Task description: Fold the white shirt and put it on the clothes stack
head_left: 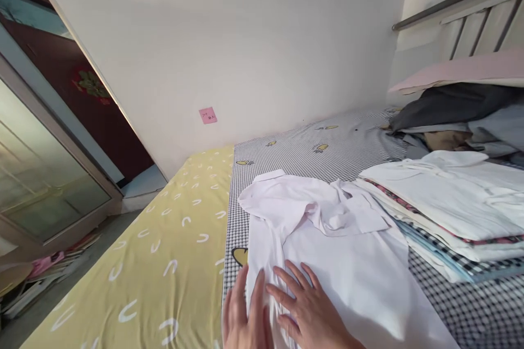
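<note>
Here, white shirt (339, 267), lengthwise toward wall (262, 54).

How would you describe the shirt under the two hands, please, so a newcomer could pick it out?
On the bed, look right of the yellow strip to the checked sheet. The white shirt lies there, left of the stack of folded clothes. Unlike the stacked ones, it is spread out singly, with the left hand and right hand over it.
</note>
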The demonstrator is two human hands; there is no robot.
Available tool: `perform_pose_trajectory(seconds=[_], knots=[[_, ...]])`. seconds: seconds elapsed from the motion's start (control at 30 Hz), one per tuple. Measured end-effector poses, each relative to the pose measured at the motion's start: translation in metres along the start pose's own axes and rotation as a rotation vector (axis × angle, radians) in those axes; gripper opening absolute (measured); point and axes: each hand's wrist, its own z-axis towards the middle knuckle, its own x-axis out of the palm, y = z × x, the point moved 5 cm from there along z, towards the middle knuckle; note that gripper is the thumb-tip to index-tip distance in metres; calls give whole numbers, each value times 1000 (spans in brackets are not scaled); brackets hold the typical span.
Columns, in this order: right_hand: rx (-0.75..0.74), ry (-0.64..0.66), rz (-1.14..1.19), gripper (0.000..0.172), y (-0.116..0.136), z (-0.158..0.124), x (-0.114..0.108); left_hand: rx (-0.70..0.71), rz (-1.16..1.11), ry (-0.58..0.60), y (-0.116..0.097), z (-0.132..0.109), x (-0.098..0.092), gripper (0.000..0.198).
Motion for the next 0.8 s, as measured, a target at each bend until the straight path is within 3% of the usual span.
perform_pose_trajectory(seconds=[0.07, 0.17, 0.23, 0.33, 0.4, 0.47, 0.53, 0.57, 0.63, 0.73, 0.8], knots=[[-46, -72, -83, 68, -2, 0, 4, 16, -90, -103, -27, 49, 23, 61], [-142, -188, -184, 56, -6, 0, 12, -15, -81, -40, -39, 99, 68, 56], [-201, -256, -213, 43, -9, 0, 15, 32, -30, 49, -32, 111, 98, 51], [-219, -274, -106, 21, -12, 3, 9, 104, 46, 25, -15, 107, 124, 48], [-159, -183, 180, 11, -18, 8, -3, 132, 89, -45, -10, 100, 129, 49], [7, -59, 558, 30, -29, 19, -21, 148, 119, -92, -13, 96, 127, 50], [256, -24, 808, 48, -49, 36, -42, 147, 133, -108, -18, 95, 123, 51], [334, -51, 848, 54, -59, 50, -54, 141, 135, -107, -21, 95, 121, 51], [516, -210, 870, 51, -86, 85, -73, 123, 136, -99, -25, 96, 119, 51], [470, -342, 677, 25, -114, 156, -82, 102, 139, -105, -26, 97, 117, 50], [478, -251, 476, 42, -127, 199, -68, 97, 141, -109, -26, 96, 117, 50]])
